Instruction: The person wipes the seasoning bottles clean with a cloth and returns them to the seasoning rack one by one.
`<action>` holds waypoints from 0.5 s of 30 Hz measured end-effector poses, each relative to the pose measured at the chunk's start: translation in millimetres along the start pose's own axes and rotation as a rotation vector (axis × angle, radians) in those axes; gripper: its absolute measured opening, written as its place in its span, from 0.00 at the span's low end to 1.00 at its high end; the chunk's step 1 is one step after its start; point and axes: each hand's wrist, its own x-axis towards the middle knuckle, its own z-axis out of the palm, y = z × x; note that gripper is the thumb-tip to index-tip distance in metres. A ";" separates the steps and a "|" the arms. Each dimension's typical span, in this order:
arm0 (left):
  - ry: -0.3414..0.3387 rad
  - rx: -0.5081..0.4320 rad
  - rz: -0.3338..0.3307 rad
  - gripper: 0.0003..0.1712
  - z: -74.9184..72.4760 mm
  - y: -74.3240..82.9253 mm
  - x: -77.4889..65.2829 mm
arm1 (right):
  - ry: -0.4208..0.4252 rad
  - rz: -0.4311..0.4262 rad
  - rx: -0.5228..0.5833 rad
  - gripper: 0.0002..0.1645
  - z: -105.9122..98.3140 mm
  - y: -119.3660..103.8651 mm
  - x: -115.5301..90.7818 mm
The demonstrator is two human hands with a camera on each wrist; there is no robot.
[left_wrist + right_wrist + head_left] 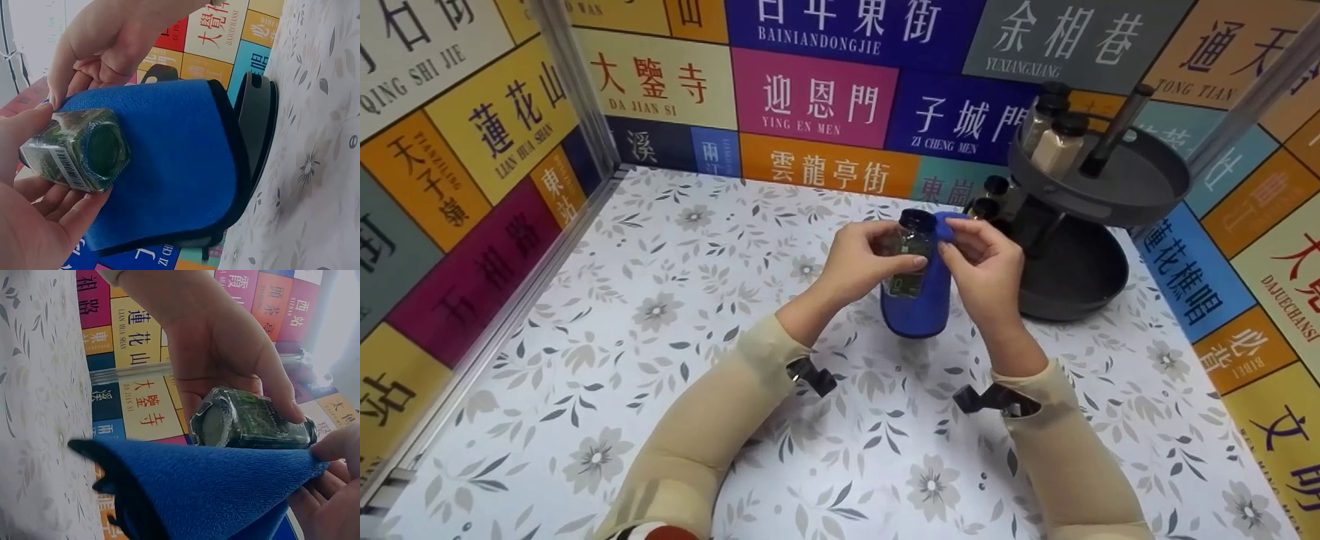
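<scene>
My left hand grips a small glass spice jar with a black cap and dark green contents, its base tilted down toward the table. A barcode label shows on the jar in the left wrist view. My right hand pinches the top of a blue cloth with dark edging, which hangs down right beside the jar. In the right wrist view the cloth drapes from the pinching fingertips, close along the jar's side.
At the right stands a dark two-tier rack. Its upper tray carries jars with black caps, one with pale contents. More black-capped jars show behind my right hand. A flower-patterned cover lies on the table, walled by colourful sign panels.
</scene>
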 end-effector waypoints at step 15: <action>0.147 -0.046 -0.016 0.22 -18.7 7.4 1.9 | -0.111 -0.058 -0.030 0.14 16.3 1.9 -17.7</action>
